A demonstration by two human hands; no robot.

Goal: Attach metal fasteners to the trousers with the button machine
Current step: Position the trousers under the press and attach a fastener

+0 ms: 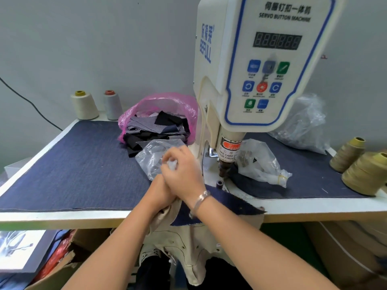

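The white servo button machine (pixel 261 59) stands on the table, its punch head (pixel 225 166) lowered close to the base. Beige trousers (pixel 184 248) hang from the table's front edge onto my lap. My right hand (pixel 182 172), a bracelet on its wrist, pinches the twisted neck of a clear plastic bag (pixel 152 158) left of the punch. My left hand (pixel 159 193) lies under and against the right one, with its fingers hidden. A second clear bag (pixel 259 162) holding metal fasteners lies right of the punch. A navy cloth scrap (pixel 226 204) lies over the trousers' top.
A denim sheet (pixel 73 164) covers the table. Behind the clear bag sits a pink bag of fabric scraps (pixel 159 105). Thread cones stand at the back left (pixel 83 105) and at the right edge (pixel 366 174). More crumpled plastic (pixel 303 122) lies behind the machine. Cartons sit under the table.
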